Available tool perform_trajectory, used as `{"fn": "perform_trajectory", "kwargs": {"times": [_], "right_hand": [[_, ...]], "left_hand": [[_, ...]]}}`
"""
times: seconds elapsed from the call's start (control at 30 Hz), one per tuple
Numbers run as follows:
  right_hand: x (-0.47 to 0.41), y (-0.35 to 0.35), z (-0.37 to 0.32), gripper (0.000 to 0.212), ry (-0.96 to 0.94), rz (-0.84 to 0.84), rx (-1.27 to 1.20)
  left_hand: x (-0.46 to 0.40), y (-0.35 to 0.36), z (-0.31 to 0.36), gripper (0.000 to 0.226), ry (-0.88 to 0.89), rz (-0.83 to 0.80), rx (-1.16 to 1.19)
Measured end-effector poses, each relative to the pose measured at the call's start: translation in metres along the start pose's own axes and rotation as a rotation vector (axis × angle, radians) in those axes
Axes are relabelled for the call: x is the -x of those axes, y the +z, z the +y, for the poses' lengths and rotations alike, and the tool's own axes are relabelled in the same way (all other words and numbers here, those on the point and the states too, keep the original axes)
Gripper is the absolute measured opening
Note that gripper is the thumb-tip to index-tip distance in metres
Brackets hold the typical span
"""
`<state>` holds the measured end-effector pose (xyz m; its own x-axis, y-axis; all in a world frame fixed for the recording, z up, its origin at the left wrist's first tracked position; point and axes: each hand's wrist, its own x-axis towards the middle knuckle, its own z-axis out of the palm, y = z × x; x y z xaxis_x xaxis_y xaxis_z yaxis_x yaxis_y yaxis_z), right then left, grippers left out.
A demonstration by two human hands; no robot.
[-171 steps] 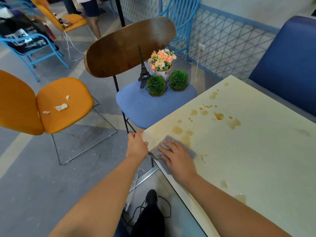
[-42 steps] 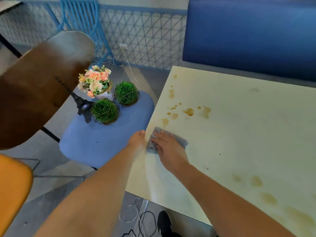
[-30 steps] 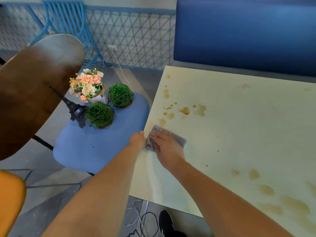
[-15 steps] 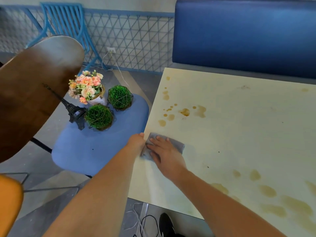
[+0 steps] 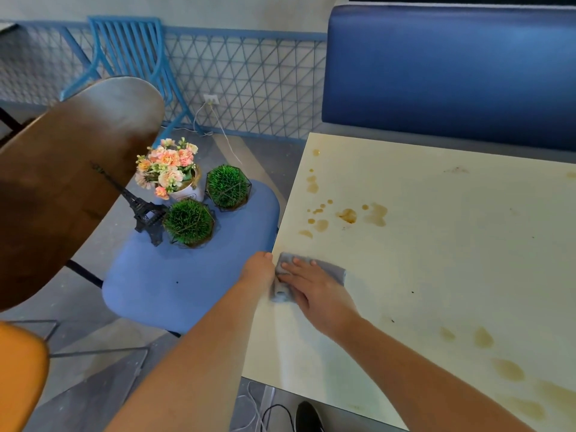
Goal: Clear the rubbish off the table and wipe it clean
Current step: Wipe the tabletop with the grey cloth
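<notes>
The cream table (image 5: 436,260) carries brown stains (image 5: 346,215) near its far left edge and more stains (image 5: 483,338) at the lower right. A grey cloth (image 5: 335,271) lies at the table's left edge. My right hand (image 5: 311,286) presses flat on it with straight fingers. My left hand (image 5: 260,269) sits against the table's left edge, touching the cloth's end. Its fingers point away and down, hidden behind the back of the hand.
A blue-seated chair (image 5: 187,285) with a brown wooden back stands left of the table. It holds a flower pot (image 5: 174,173), two green grass balls (image 5: 188,221) and a small Eiffel tower model (image 5: 143,210). A blue bench back (image 5: 452,73) runs behind the table. An orange chair (image 5: 18,375) is at lower left.
My right hand has slid the cloth along the left edge toward me, over a spot where stains were. My left hand has kept beside it at the edge.
</notes>
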<state>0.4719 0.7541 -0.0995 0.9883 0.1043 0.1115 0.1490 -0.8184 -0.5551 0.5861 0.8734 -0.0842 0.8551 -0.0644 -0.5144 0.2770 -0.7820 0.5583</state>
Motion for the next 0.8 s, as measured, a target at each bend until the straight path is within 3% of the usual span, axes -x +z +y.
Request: {"fn": "perform_trajectory", "kwargs": {"times": [0.2, 0.37, 0.53, 0.63, 0.8], "right_hand": [[-0.041, -0.003, 0.008, 0.042, 0.200, 0.102, -0.020], [-0.013, -0.012, 0.012, 0.033, 0.049, 0.059, 0.010], [-0.058, -0.013, 0.030, 0.039, 0.166, 0.091, 0.025], [-0.054, -0.004, 0.016, 0.038, 0.182, 0.096, 0.025], [-0.034, -0.009, 0.029, 0.036, 0.085, 0.098, 0.010]], "left_hand": [[0.001, 0.005, -0.009, 0.038, 0.160, 0.027, 0.043], [0.003, 0.006, -0.009, 0.036, 0.184, -0.008, 0.111], [-0.009, 0.004, -0.009, 0.033, 0.251, -0.065, 0.171], [0.005, -0.003, 0.003, 0.027, 0.340, -0.018, 0.157], [0.011, -0.006, 0.002, 0.047, 0.362, 0.026, 0.200]]}}
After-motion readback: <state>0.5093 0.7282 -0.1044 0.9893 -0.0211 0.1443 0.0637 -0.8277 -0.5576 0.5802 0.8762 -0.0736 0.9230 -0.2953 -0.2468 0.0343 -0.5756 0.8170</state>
